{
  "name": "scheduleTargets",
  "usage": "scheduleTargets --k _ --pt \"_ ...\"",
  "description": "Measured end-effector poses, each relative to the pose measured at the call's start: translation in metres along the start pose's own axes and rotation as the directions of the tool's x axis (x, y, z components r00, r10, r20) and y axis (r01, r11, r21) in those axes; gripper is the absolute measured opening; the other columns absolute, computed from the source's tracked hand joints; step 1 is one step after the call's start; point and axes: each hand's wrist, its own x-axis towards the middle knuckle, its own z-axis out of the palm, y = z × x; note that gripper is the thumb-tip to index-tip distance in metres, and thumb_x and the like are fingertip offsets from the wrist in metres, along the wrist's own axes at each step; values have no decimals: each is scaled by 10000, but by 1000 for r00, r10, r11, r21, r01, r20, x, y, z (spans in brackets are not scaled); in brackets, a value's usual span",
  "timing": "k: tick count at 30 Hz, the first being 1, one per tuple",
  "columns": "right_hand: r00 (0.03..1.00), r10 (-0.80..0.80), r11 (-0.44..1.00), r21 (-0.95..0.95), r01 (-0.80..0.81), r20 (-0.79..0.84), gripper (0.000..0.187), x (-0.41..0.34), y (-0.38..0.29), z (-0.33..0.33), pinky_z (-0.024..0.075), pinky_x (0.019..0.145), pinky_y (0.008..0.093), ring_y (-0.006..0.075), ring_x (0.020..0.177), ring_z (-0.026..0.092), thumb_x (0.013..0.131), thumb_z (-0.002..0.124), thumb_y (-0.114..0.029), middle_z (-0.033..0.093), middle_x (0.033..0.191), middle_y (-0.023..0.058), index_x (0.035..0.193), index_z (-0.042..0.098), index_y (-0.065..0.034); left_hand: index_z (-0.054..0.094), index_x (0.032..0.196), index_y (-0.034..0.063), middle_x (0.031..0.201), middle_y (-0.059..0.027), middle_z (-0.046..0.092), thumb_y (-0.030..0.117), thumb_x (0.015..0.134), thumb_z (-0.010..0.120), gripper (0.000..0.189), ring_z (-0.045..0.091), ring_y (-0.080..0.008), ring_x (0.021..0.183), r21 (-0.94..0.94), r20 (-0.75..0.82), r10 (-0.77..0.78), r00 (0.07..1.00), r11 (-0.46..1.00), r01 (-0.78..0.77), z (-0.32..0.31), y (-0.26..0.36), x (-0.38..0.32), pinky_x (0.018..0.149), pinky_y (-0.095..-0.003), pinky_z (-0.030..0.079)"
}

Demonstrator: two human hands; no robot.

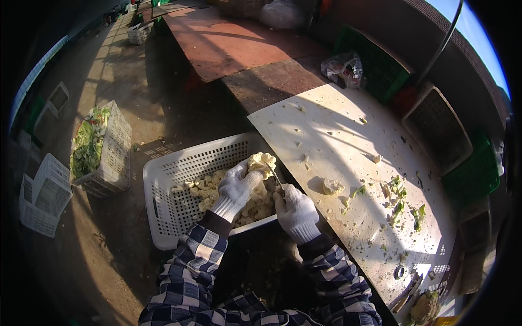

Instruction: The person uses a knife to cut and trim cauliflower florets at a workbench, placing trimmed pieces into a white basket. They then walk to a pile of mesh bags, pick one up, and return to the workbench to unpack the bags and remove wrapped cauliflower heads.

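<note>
My left hand [237, 185], in a white knit glove, grips a piece of cauliflower [261, 162] over a white plastic crate [171, 171]. My gloved right hand [295, 210] is closed around a small knife [276, 174], whose blade meets the right side of that cauliflower; its handle is hidden in the fist. Cut cauliflower florets [206, 191] lie in the crate below, partly covered by my left hand and forearm. Just right of my hands, another cauliflower chunk [333, 186] rests on the white tabletop [281, 110].
Leaf scraps [397, 203] litter the tabletop. At its near right corner are a roll of tape [399, 272], a knife [408, 295] and a cauliflower head [425, 307]. A crate of green trimmings [116, 150] stands on the floor at left, near stacked white crates [47, 195]. A plastic bag [343, 70] sits farther back.
</note>
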Motion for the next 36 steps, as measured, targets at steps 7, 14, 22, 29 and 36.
scheduleTargets --k 7,14,22,29,36 --pt "989 136 990 -29 -135 57 159 -5 -8 16 520 656 467 376 756 657 897 597 -219 673 827 171 958 581 -72 595 1262 17 1127 -63 679 204 915 625 395 623 -120 1015 74 -19 -38 999 996 40 4 11 -5 903 -265 501" --pt "969 201 965 -197 -171 144 216 2 0 28 541 699 477 388 790 674 916 540 -248 682 873 201 1011 568 -57 666 1148 29 1044 -43 692 221 921 610 302 623 -112 930 56 -51 -134 990 989 137 10 11 -8 830 -267 507" --pt "963 187 978 -132 -163 193 206 12 21 45 523 694 461 391 785 656 908 566 -260 674 873 194 999 584 -76 656 1034 -32 902 -101 664 193 913 623 258 637 -204 634 -246 79 -341 937 904 350 -11 -18 10 539 -322 541" --pt "699 292 521 504 -688 653 232 12 31 58 541 722 355 228 785 683 886 587 -263 689 860 117 1020 596 -73 675 1028 -18 849 -66 661 213 851 674 291 630 -152 732 -121 25 -441 897 890 440 -20 16 2 625 -269 525" --pt "975 -24 983 183 -18 222 202 7 27 30 535 667 388 301 751 667 894 599 -242 682 858 135 1029 619 -93 666 1102 -32 977 -105 689 264 756 753 464 627 -148 900 501 -24 -332 943 812 299 -35 25 3 802 -250 502"
